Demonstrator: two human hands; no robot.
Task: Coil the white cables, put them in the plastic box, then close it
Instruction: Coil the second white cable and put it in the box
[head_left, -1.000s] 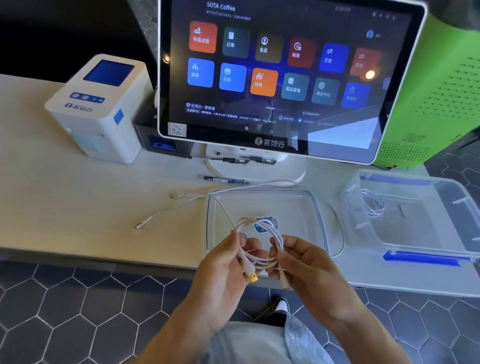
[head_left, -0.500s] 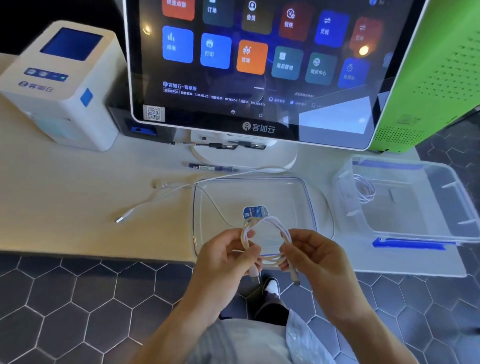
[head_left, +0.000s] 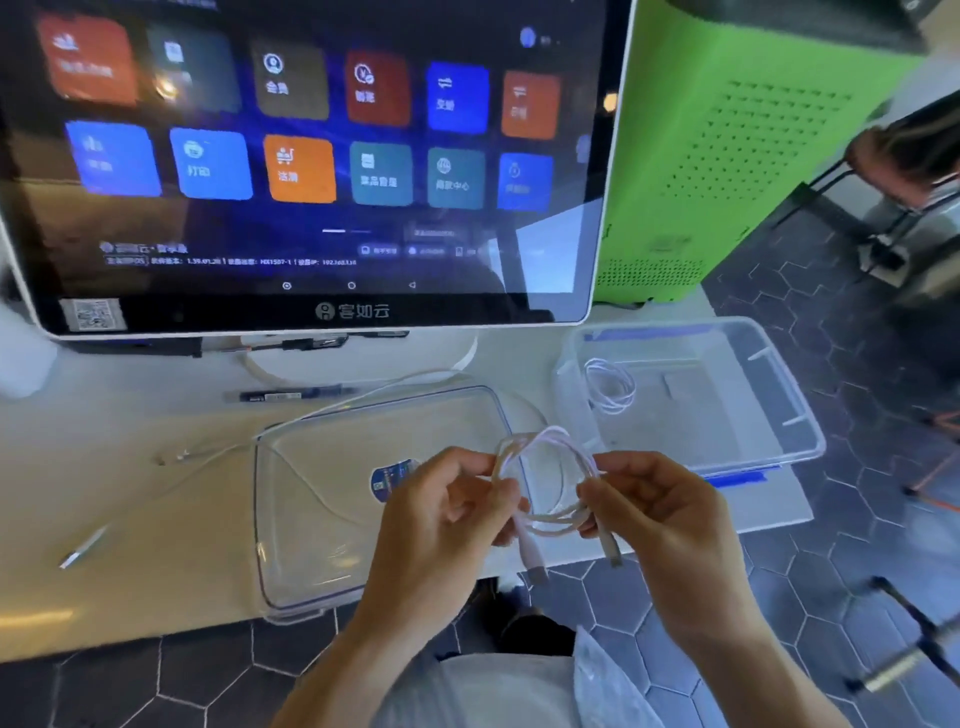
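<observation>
White coiled cable (head_left: 550, 483) pinched on both sides, left hand (head_left: 447, 514) and right hand (head_left: 660, 514) closed on its loops. Clear plastic box (head_left: 769, 415) open nearby, another coil (head_left: 610, 387) inside.

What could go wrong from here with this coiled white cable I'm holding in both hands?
The coiled white cable is only pinched between the left hand and right hand, with both plugs dangling, so the loops may spring open. Also, the uncoiled white cable runs under the clear plastic lid, so pulling it could drag the lid.

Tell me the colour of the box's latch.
Blue, on the box's near latch; head view.
</observation>
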